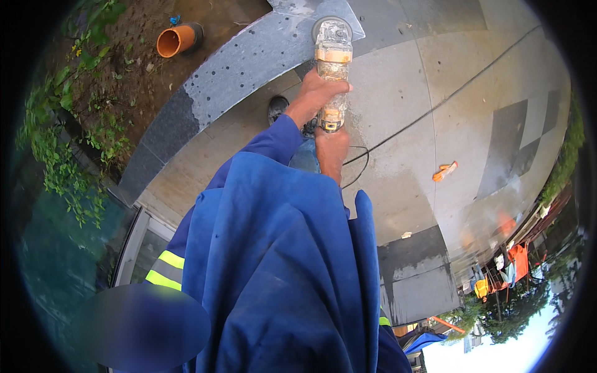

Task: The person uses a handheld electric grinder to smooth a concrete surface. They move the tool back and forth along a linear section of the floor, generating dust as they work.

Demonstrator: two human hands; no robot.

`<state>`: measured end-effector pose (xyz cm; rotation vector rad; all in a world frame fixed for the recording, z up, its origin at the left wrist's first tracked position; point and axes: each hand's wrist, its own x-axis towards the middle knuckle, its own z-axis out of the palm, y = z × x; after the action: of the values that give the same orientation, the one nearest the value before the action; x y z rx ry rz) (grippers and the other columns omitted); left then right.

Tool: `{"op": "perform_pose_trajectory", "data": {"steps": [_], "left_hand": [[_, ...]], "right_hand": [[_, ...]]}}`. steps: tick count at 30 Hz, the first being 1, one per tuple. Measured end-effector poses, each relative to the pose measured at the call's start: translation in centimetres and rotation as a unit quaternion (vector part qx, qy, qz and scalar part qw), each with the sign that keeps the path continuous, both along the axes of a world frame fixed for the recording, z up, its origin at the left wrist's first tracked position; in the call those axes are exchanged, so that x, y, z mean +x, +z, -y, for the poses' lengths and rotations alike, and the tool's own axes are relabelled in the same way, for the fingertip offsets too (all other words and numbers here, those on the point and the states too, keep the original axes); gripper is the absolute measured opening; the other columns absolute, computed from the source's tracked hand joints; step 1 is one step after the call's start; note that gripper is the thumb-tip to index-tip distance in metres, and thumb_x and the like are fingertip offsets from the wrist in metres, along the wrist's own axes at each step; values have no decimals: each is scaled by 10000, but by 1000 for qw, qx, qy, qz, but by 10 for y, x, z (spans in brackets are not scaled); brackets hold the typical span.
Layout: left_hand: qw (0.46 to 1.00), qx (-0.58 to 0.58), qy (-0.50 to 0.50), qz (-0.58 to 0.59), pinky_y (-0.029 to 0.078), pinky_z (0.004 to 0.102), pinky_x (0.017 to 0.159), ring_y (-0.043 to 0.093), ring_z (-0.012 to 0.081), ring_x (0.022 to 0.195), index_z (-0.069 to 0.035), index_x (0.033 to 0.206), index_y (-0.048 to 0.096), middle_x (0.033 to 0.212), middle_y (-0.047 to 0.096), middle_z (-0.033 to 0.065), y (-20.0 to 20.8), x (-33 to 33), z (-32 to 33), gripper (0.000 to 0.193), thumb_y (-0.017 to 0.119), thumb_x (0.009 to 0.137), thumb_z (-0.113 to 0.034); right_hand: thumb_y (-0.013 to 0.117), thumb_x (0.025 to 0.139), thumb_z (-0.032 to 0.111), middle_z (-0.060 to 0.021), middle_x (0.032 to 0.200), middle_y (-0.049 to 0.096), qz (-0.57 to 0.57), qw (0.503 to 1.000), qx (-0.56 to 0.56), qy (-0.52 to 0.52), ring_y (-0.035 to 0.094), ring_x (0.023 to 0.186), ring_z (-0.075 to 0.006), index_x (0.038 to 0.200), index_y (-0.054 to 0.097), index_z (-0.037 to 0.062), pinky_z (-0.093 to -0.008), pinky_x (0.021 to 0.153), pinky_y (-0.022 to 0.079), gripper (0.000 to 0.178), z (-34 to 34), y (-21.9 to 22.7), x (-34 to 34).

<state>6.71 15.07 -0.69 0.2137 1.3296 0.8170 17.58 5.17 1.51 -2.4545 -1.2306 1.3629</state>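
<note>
An angle grinder (334, 59), crusted with pale dust and showing orange-yellow patches, points away from me. Its round disc (323, 26) lies against the curved grey stone coping (255, 48), near that stone's right end. My left hand (316, 94) is wrapped round the middle of the grinder's body. Farther back, my right hand (331, 148) closes on its rear end; some of those fingers are hidden. A black power cable (429, 112) runs from near my right hand across the paving to the upper right. Dark dots mark the coping's surface.
Left of the coping is a soil bed with an orange pipe end (176, 41) and leafy plants (74, 149). An orange glove (445, 171) lies on the paving (398, 186) to the right. My dark shoe (278, 109) stands beside the coping. Blue cloth (280, 248) covers my front.
</note>
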Motion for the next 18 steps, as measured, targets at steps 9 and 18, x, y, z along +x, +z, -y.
{"op": "perform_pose_trajectory", "data": {"steps": [9,18], "left_hand": [[995,47,-79,-29,544,387,915,662,213,1029,-16,1308,597,1165,672,98,-2,13,1,601,838,772,-143],[998,-8,-60,-24,563,383,865,680,214,973,-17,1285,609,1116,673,100,14,-21,10,575,838,769,-126]], "right_hand": [[747,766,174,-274,941,738,-24,997,32,-71,723,941,-461,1148,679,-34,-524,829,543,440,15,3,2],[726,749,118,-255,902,741,-10,997,41,-65,741,870,-408,1033,694,-63,-451,794,544,338,33,-5,-29]]}}
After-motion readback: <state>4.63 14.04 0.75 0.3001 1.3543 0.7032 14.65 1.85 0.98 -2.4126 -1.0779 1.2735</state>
